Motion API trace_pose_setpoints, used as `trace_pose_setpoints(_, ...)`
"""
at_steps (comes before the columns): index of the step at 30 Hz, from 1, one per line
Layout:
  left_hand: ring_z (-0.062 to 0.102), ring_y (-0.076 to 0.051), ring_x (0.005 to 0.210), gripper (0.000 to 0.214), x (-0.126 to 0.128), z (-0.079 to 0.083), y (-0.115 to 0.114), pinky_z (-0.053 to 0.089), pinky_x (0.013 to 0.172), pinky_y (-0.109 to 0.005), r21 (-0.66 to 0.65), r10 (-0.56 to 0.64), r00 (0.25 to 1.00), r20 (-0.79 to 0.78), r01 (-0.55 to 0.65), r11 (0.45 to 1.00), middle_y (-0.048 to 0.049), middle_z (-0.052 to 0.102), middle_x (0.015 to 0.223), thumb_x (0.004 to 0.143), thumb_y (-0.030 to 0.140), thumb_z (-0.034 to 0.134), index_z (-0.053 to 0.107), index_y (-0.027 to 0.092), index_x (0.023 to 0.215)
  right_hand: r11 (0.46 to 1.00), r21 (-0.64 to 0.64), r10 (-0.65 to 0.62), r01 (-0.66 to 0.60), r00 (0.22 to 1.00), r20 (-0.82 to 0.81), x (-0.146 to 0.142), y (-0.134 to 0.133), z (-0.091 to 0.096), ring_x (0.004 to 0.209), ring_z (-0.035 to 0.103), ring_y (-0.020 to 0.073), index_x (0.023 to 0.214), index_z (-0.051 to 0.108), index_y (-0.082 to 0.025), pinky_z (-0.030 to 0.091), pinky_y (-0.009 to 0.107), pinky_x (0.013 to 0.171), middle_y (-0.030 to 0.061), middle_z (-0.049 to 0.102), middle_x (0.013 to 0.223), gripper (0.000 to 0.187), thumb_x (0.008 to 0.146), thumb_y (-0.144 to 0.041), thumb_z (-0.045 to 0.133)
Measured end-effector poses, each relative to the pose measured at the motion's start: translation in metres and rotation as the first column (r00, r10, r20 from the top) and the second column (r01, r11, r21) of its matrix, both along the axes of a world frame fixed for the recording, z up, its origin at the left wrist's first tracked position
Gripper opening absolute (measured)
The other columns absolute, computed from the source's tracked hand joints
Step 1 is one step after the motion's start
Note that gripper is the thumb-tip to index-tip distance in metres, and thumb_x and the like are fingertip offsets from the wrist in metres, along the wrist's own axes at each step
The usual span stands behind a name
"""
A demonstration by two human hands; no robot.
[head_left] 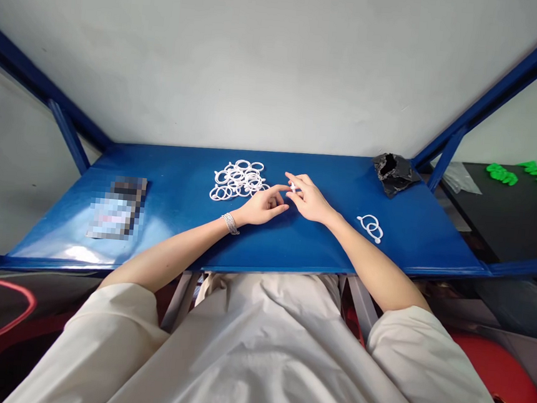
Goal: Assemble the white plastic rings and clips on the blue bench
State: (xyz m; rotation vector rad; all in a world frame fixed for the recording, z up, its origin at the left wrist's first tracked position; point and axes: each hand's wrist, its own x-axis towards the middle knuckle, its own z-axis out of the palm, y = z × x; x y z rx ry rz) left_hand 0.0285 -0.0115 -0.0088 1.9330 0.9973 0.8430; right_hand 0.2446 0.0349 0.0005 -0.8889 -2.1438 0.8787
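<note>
Above the middle of the blue table, my right hand [310,199] pinches a small white plastic piece [293,187] between its thumb and fingers. Most of that piece is hidden, so I cannot tell whether it is a whole ring. My left hand [263,206] comes in from the left, its index finger stretched out to the right fingertips and its thumb apart; I see nothing held in it. Just behind the left hand lies a pile of white plastic curtain rings [237,177] with little eyelets. Two more overlapping rings [370,227] lie beyond my right forearm.
A torn black plastic bag [396,176] sits at the table's back right corner. On the left is a blurred-out flat object [117,207]. Blue frame bars [70,137] rise at both sides, against a pale wall. Bright green items [501,174] lie on a dark neighbouring surface.
</note>
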Motion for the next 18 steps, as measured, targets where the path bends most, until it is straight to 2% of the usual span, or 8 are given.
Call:
trace_pose_setpoints(4,0.06,-0.01,0.057,0.055,0.0,0.0,-0.001,0.049,0.056,-0.023,-0.003,0.003,1.0,0.005,-0.003,1.0,-0.0019,0.07,0.088,0.099,0.047,0.065,0.05,0.015,0.141,0.996,0.058,-0.072,0.074,0.997,-0.026,0.0,-0.001,0.008,0.089,0.068,0.0214,0.145,0.066,-0.02,0.064,0.04,0.083,0.0108,0.063,0.118,0.057,0.092,-0.038,0.074)
trace_pose_setpoints(7,0.064,-0.011,0.06,0.055,0.0,0.001,-0.002,0.051,0.058,-0.023,0.004,0.012,0.999,0.034,-0.012,1.0,-0.0021,0.071,0.09,0.098,0.047,0.067,0.048,0.017,0.141,0.984,0.122,-0.132,0.128,0.991,0.028,0.001,-0.001,0.013,0.078,0.065,0.0187,0.133,0.072,-0.018,0.062,0.041,0.084,0.0089,0.066,0.11,0.051,0.087,-0.037,0.082)
trace_pose_setpoints(10,0.066,-0.011,0.059,0.05,0.0,0.0,-0.002,0.052,0.057,-0.024,0.023,0.043,0.996,0.075,-0.045,0.999,-0.0013,0.069,0.088,0.099,0.049,0.066,0.051,0.018,0.135,0.986,0.128,-0.118,0.107,0.989,0.088,0.002,-0.001,0.014,0.077,0.064,0.0186,0.13,0.073,-0.016,0.06,0.041,0.086,0.0098,0.067,0.11,0.046,0.087,-0.031,0.081)
trace_pose_setpoints(13,0.063,-0.011,0.052,0.036,0.0,0.001,-0.002,0.05,0.048,-0.023,0.003,0.142,0.986,0.082,-0.143,0.99,-0.0004,0.067,0.08,0.103,0.052,0.059,0.058,0.018,0.115,0.99,0.12,-0.083,0.07,0.991,0.106,0.002,-0.002,0.012,0.083,0.065,0.0202,0.134,0.07,-0.017,0.06,0.041,0.087,0.0103,0.067,0.113,0.049,0.087,-0.025,0.079)
trace_pose_setpoints(15,0.063,-0.012,0.049,0.034,0.0,0.002,-0.002,0.049,0.045,-0.023,-0.023,0.187,0.98,0.064,-0.186,0.982,0.0003,0.065,0.073,0.103,0.052,0.057,0.06,0.019,0.105,0.992,0.115,-0.073,0.06,0.991,0.11,0.002,-0.002,0.011,0.085,0.065,0.0207,0.136,0.069,-0.018,0.06,0.04,0.086,0.0104,0.067,0.115,0.049,0.087,-0.023,0.077)
trace_pose_setpoints(18,0.064,-0.012,0.052,0.033,0.001,0.004,-0.004,0.05,0.048,-0.023,0.02,0.178,0.983,0.044,-0.179,0.984,-0.0008,0.068,0.076,0.102,0.052,0.06,0.062,0.018,0.103,0.992,0.111,-0.072,0.06,0.992,0.108,0.002,-0.001,0.01,0.084,0.066,0.0203,0.137,0.068,-0.018,0.06,0.039,0.085,0.0107,0.066,0.116,0.05,0.088,-0.021,0.075)
